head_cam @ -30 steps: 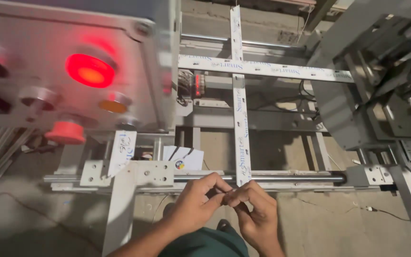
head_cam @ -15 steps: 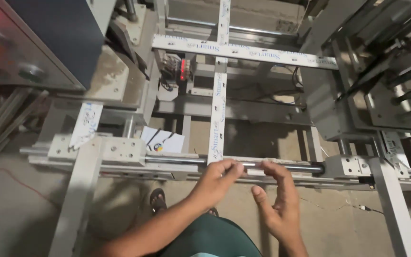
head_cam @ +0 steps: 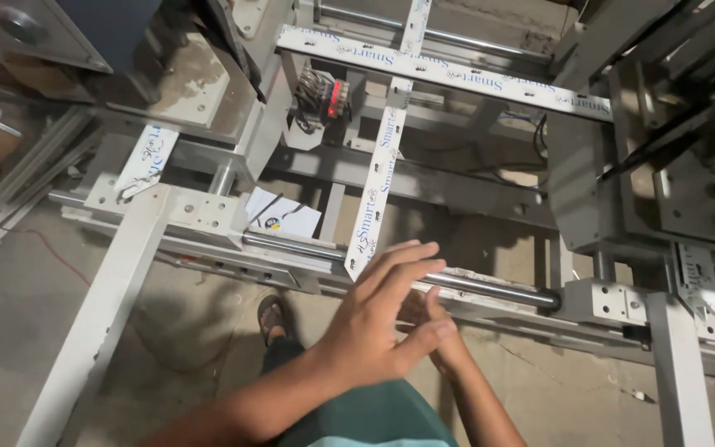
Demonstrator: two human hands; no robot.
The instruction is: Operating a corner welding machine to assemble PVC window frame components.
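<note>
the left hand [head_cam: 378,319] sits low in the middle of the frame, palm down, fingers spread wide and holding nothing. its fingertips reach just beside the lower end of a white printed strip [head_cam: 378,178] that runs from the top centre of the frame down to the steel rod [head_cam: 473,285]. the right hand [head_cam: 436,335] lies mostly hidden beneath the left one, near the rod; i cannot tell how its fingers stand, though they look loosely curled. the rod crosses the middle of the frame from left to right, ending in a grey bracket [head_cam: 614,302] at the right. a second white strip [head_cam: 448,70] crosses the first near the top. a white paper [head_cam: 283,217] lies behind the rod, left of centre. a sandalled foot [head_cam: 272,314] stands on the concrete floor [head_cam: 200,323] below the rod.
</note>
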